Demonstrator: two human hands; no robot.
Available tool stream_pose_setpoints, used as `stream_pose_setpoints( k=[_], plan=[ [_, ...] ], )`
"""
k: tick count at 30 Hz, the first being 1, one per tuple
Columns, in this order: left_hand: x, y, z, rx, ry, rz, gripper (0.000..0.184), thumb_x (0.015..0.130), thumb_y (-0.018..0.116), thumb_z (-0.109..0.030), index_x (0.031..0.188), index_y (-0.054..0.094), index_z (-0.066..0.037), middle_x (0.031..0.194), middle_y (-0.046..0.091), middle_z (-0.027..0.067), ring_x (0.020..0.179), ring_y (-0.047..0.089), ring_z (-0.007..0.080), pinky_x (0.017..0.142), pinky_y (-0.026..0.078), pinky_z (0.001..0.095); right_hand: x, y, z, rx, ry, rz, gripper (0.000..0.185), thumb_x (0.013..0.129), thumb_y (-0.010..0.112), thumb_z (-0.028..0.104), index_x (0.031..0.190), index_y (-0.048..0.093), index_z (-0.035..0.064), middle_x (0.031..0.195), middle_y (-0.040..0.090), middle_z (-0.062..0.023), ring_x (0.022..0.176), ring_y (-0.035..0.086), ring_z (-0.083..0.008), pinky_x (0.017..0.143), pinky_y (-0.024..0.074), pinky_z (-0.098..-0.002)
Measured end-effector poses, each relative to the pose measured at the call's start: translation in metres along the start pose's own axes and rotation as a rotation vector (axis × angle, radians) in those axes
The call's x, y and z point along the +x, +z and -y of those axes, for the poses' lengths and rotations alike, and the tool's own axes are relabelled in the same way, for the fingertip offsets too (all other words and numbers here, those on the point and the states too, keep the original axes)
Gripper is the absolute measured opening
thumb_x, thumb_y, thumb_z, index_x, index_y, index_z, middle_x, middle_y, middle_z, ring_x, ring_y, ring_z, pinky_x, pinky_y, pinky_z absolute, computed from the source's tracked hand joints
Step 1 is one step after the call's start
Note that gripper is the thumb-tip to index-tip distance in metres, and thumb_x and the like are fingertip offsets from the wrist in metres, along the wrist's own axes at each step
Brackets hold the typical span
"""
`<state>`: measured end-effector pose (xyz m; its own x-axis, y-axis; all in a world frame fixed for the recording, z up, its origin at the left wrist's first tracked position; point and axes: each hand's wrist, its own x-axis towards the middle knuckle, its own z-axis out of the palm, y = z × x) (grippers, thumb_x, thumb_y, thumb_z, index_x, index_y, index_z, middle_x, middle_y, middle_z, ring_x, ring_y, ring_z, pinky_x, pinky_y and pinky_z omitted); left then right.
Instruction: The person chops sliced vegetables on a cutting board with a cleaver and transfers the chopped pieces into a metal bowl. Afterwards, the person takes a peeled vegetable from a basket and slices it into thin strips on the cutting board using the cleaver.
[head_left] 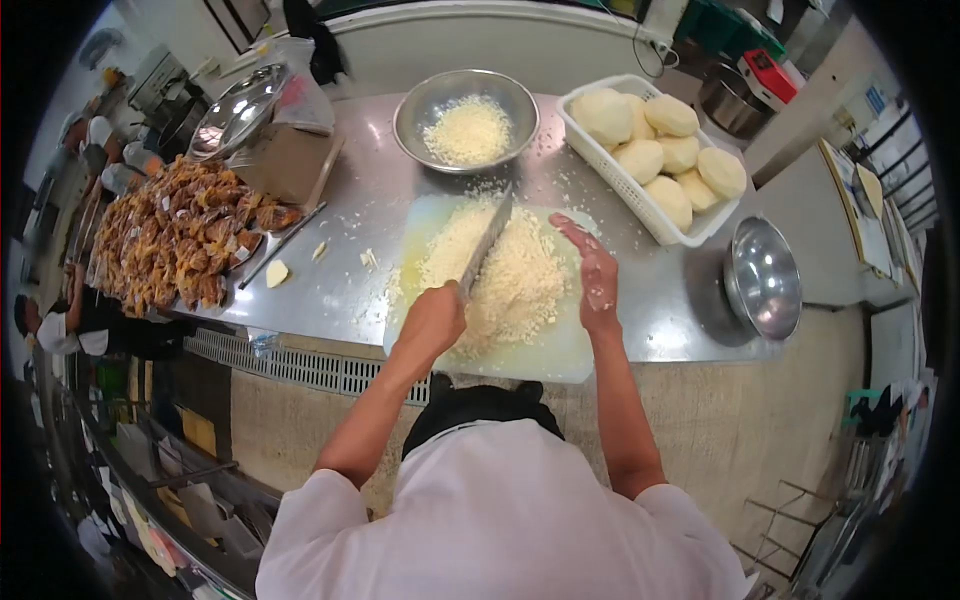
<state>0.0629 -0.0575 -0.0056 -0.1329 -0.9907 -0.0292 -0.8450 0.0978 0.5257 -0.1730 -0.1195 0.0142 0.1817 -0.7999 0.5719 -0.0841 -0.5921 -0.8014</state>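
Observation:
My left hand (435,314) is wrapped round the handle of a large kitchen knife (487,240). Its blade reaches forward across a heap of finely chopped, pale vegetable (520,275). Beneath the heap lies a pale cutting board (560,362), with bits scattered over it. On the heap's right side my right hand (597,278) is held open, fingers stretched forward and food bits stuck to the palm. Just beyond the board stands a steel bowl (408,115) with more of the chopped vegetable (468,131) inside.
A white plastic basket (622,203) of peeled pale round vegetables (640,160) stands back right. An empty steel bowl (765,280) tilts near the steel table's (660,335) right end. Wrapped brown food packs (180,240) and a long thin tool (282,247) lie left. Other people are far left.

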Motion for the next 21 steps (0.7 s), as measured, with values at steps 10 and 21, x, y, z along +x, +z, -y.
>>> stream_pose_setpoints(
  k=[10,21],
  plan=[
    [0.006,-0.013,0.031,-0.066,0.139,0.134,0.016,0.079,0.057,-0.007,0.092,0.055,0.002,0.077,0.061,0.0279,0.072,0.06,0.0464,0.066,0.048,0.0533,-0.071,-0.029,0.001,-0.082,0.169,-0.262,0.059,0.101,0.034,0.044,0.119,0.06,-0.0054,0.121,0.063,-0.0188,0.117,0.056,-0.0297,0.105,0.0352,-0.0402],
    [0.105,-0.011,0.112,0.424,0.189,-0.031,0.016,0.081,0.052,-0.009,0.091,0.061,-0.002,0.073,0.064,0.0231,0.071,0.063,0.0421,0.065,0.049,0.0524,-0.114,-0.034,-0.006,-0.055,0.263,-0.362,0.056,0.101,0.034,0.041,0.118,0.062,-0.004,0.119,0.063,-0.0165,0.117,0.055,-0.0283,0.105,0.0349,-0.0396]
  ],
)
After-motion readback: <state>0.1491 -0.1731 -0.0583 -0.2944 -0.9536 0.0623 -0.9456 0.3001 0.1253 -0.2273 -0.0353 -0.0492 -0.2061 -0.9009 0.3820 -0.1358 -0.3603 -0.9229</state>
